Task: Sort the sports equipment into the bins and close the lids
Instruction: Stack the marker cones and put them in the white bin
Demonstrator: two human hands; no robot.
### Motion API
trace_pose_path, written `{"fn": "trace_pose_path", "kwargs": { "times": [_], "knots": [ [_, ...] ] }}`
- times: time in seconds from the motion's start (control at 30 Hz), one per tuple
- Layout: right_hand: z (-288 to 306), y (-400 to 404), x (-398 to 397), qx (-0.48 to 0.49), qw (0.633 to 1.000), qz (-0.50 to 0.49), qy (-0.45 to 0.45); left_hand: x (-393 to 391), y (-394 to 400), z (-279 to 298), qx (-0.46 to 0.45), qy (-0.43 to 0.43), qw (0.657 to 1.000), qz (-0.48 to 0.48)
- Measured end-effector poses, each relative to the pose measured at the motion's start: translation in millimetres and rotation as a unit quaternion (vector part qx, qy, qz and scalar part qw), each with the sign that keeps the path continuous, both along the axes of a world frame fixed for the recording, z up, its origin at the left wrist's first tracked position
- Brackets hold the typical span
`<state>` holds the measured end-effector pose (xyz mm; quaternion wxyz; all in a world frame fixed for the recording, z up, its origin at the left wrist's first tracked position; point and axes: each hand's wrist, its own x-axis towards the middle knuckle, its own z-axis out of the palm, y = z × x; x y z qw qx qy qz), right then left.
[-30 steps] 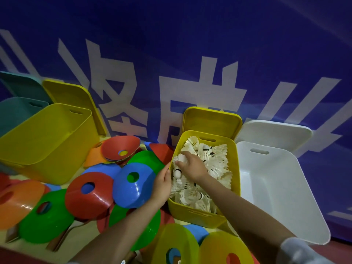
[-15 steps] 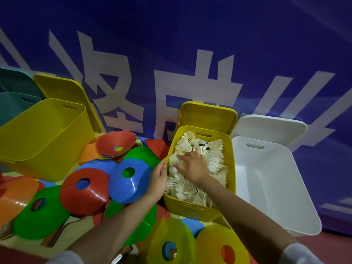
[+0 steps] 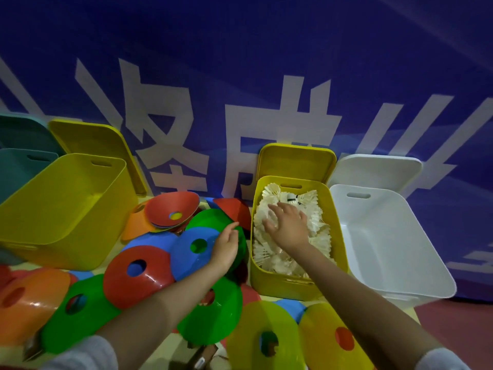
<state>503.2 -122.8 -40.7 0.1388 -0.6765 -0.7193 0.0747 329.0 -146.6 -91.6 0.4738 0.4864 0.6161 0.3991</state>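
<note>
- At the far left stands a teal plastic bin (image 3: 18, 166), and just beside it a large yellow plastic bin (image 3: 64, 209) with its lid off and propped behind; both lie well apart from the hands.
- A heap of flat plastic disc cones with centre holes (image 3: 138, 268) in red, blue, green, orange and yellow covers the floor between that large bin and the smaller bins.
- The left hand (image 3: 225, 245) hovers over the blue and green cones, fingers loose and slightly curled, holding nothing; it is the nearer hand to the heap.
- The small yellow plastic bin (image 3: 282, 287) holds a mound of white feather shuttlecocks (image 3: 317, 231); its long axis runs away from the person, and its yellow lid (image 3: 296, 161) stands upright behind its far edge.
- The right hand (image 3: 288, 225) lies spread and flat on the shuttlecocks, fingers straight, gripping nothing. Judging by this, the lid is just beyond its fingertips, with open room above.
- The white plastic bin (image 3: 394, 241) touches the small yellow one at the right.
</note>
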Motion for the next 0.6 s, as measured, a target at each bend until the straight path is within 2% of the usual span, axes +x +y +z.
{"fn": "trace_pose_path", "kwargs": {
  "times": [0.17, 0.27, 0.33, 0.47, 0.6],
  "knots": [
    [18.8, 3.1, -23.4, -0.019, 0.998, -0.043, -0.033, -66.4, 13.8, 0.6, 0.008, 0.07, 0.997, -0.014],
    [19.2, 1.0, -24.1, -0.011, 0.992, -0.094, -0.08, -107.2, 13.1, -4.6, 0.004, 0.101, 0.995, -0.026],
    [17.0, -4.5, -24.6, 0.004, 0.99, -0.12, -0.077, -129.5, 8.6, -9.8, -0.001, 0.115, 0.993, -0.037],
    [16.4, -23.6, -59.1, 0.047, 0.994, -0.048, 0.09, -159.1, 0.5, -23.8, -0.001, 0.154, 0.986, -0.058],
    [3.7, -47.5, -113.8, 0.03, 0.98, 0.027, 0.195, -172.6, -5.4, -30.7, 0.006, 0.23, 0.97, -0.085]
  ]
}}
